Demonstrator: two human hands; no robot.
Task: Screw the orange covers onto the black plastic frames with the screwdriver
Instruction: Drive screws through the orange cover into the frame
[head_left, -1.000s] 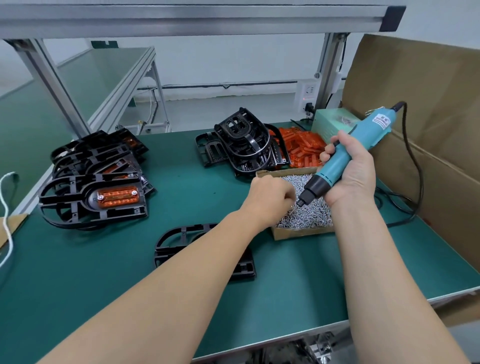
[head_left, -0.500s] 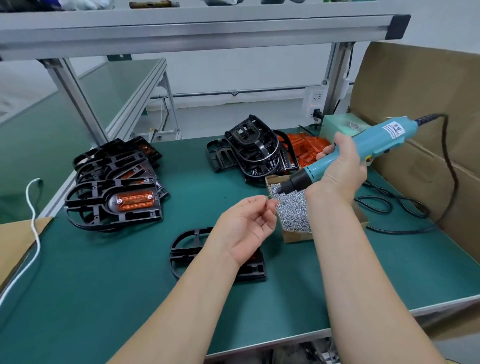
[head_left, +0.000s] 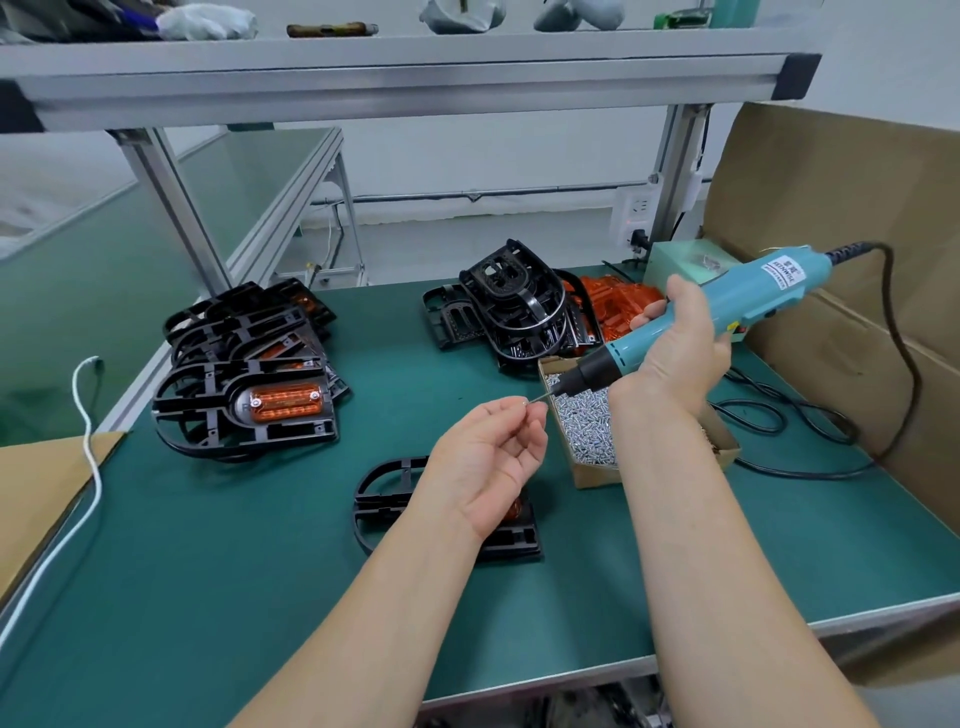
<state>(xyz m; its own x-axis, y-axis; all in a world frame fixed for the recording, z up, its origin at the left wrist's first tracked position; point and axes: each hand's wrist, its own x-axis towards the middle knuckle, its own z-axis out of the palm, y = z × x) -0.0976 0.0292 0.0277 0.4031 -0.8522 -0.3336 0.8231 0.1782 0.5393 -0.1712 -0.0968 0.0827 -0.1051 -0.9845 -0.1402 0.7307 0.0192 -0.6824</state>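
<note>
The right hand (head_left: 675, 353) grips the smooth teal electric screwdriver (head_left: 748, 296); the left hand (head_left: 485, 457) pinches a small shiny screw (head_left: 524, 401) with its fingertips.

Green table (head_left: 260, 571); white cord (head_left: 89, 441) over its left edge, flat cardboard (head_left: 31, 493) beside; large cardboard box (head_left: 831, 208) at right edge; shelf (head_left: 415, 67) above.

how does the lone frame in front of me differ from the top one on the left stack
The stack frame rests on other frames; the near frame lies alone on the mat. The stack frame's orange cover shows whole, a screw at each end; the near frame's cover is mostly hidden by the left hand. Both are black with the same outline.
</note>
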